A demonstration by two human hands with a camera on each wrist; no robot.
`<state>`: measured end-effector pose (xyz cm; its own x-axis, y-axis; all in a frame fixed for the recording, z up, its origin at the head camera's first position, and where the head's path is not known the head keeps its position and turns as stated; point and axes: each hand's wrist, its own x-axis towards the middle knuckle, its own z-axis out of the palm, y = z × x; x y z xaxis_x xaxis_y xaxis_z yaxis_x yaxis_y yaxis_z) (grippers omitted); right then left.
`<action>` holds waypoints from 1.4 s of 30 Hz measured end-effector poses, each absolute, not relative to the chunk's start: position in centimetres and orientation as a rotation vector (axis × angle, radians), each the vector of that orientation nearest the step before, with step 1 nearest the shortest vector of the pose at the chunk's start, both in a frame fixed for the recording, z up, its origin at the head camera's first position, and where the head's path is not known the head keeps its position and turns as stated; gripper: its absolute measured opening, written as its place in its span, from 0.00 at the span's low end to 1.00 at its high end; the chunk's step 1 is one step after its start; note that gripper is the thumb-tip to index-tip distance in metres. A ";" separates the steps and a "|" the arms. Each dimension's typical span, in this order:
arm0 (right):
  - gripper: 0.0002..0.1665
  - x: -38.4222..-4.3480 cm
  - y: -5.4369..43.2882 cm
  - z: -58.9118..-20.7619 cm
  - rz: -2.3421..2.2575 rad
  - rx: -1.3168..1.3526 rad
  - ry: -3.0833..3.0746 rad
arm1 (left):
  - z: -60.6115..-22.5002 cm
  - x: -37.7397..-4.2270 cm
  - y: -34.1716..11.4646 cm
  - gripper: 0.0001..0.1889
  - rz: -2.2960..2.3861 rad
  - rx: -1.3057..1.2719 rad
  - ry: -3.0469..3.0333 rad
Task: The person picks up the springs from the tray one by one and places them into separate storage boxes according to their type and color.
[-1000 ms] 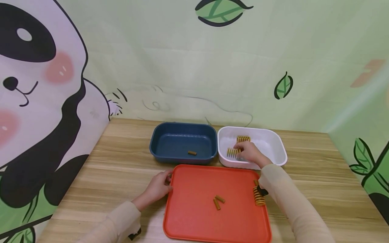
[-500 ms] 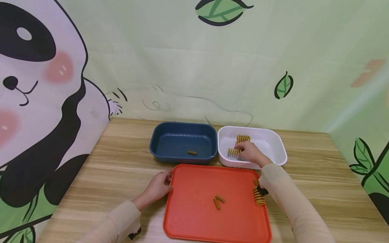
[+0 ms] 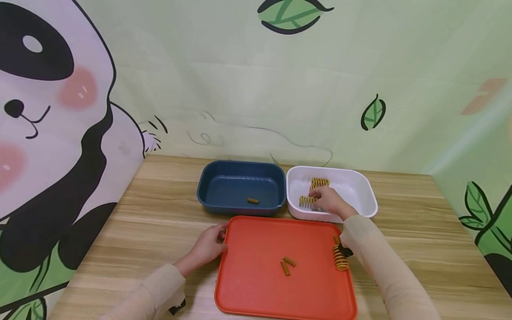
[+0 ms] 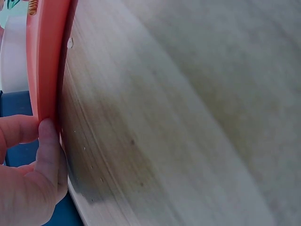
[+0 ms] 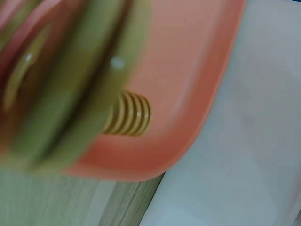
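Observation:
In the head view my left hand (image 3: 206,244) pinches the left rim of the red tray (image 3: 256,284); the left wrist view shows thumb and fingers (image 4: 49,150) on that rim. My right hand (image 3: 330,200) reaches into the white bin (image 3: 366,200), its fingertips around the right end of a large coil spring (image 3: 307,202). Another large coil spring (image 3: 320,182) lies behind it. Two small coil springs (image 3: 285,268) sit mid-tray. A large coil spring (image 3: 341,260) lies by the tray's right rim, partly under my right wrist. The right wrist view hides my fingers.
Left of the white bin stands a blue bin (image 3: 240,211) holding one small coil spring (image 3: 253,201). Both bins are just behind the tray on a wooden table (image 3: 140,213). A printed cloth wall (image 3: 240,89) rises behind. Large blurred coils (image 5: 70,89) fill the right wrist view's left side.
Almost nothing differs; my right fingertips and the coil spring under them have shifted very slightly to the right. My left hand and the tray stay put.

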<state>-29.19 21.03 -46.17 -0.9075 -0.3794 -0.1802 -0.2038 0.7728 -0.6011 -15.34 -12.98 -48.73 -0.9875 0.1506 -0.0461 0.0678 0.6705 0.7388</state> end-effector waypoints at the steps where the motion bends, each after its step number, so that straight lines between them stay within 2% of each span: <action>1: 0.20 -29.2 21.1 -46.1 -0.865 -0.448 2.676 | -48.7 -15.4 -13.0 0.28 1.222 0.183 2.775; 42: 0.19 -27.6 22.9 -44.9 -1.092 -0.483 2.724 | -48.8 -15.5 -13.0 0.28 1.221 0.170 2.777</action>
